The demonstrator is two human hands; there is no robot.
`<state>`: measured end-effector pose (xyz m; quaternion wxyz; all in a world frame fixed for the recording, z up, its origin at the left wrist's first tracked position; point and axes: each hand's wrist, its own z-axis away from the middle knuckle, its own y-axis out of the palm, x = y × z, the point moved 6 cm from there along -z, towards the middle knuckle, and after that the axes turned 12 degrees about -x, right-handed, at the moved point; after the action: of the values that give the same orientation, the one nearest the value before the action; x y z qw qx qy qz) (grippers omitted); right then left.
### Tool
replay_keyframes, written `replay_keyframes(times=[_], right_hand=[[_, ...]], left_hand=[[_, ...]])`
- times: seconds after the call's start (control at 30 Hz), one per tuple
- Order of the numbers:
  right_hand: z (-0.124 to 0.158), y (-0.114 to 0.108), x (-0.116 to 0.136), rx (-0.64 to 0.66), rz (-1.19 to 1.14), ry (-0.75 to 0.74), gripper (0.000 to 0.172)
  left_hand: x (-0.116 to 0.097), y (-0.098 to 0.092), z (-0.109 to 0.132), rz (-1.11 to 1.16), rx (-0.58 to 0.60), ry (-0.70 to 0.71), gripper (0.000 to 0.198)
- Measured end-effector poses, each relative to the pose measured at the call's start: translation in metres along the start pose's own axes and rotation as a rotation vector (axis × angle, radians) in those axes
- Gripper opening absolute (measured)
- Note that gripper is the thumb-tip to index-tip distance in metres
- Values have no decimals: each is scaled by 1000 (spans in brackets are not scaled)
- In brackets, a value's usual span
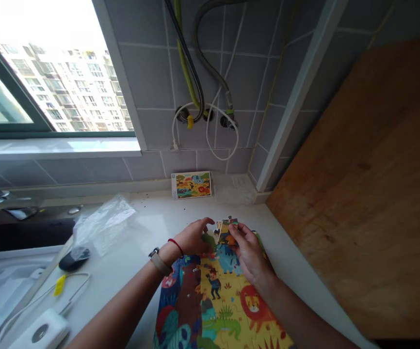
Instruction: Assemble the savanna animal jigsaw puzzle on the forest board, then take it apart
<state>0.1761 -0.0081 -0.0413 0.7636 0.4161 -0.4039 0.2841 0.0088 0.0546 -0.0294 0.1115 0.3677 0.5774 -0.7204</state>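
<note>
My right hand [251,252] grips a few jigsaw puzzle pieces [225,231] in a small stack, thumb on top, at the far edge of the assembled puzzle. Just left of it, my left hand [191,237] has its index finger and thumb apart, close to the stack and a green part of the picture. Beneath both hands lies a colourful jigsaw puzzle [224,303] with a lion, a crocodile, a brown bear and a figure in a hat. My hands and forearms cover parts of its upper and side areas.
A picture card or box [191,185] leans by the tiled wall, with clear plastic [234,188] beside it. To the left are a crumpled plastic bag [104,223], a black mouse-like object [74,259], a white power strip [42,332] and the sink [17,237]. A wooden panel [363,208] stands right.
</note>
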Motion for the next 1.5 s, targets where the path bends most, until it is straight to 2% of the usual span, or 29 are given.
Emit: replay_keyframes(times=[0.27, 0.33, 0.43, 0.53, 0.67, 0.8, 0.93, 1.0, 1.1, 1.17, 1.37, 1.5], right_hand=[[-5, -3, 0, 3, 73, -44, 47], [-5, -2, 1, 15, 78, -38, 46], [-4, 1, 5, 43, 89, -43, 47], [-2, 4, 8, 74, 127, -72, 48], [-1, 4, 10, 89, 188, -115, 47], [-4, 1, 13, 87, 214, -161, 44], [-6, 1, 13, 89, 257, -221, 45], [-6, 1, 11, 98, 260, -215, 45], [-4, 4, 9, 141, 264, -214, 41], [-3, 6, 10, 159, 271, -245, 39], [-5, 2, 17, 137, 280, -317, 39], [-7, 1, 19, 152, 347, -355, 39]], left_hand=[[4, -3, -1, 119, 1, 70, 84], [2, -6, 1, 150, 13, 80, 72], [0, -8, 2, 220, 53, 64, 37], [-1, -10, 2, 291, 31, 41, 31], [-7, -7, 1, 394, -19, 78, 25], [-14, 0, 6, 547, 10, 90, 30], [-15, 13, 11, 688, 74, -103, 46], [-16, 16, 12, 765, 55, -181, 57], [-17, 13, 11, 827, -27, -211, 79], [-16, 11, 10, 843, -27, -212, 88], [-16, 10, 9, 937, 82, -178, 88], [-11, 14, 6, 871, 61, -227, 88]])
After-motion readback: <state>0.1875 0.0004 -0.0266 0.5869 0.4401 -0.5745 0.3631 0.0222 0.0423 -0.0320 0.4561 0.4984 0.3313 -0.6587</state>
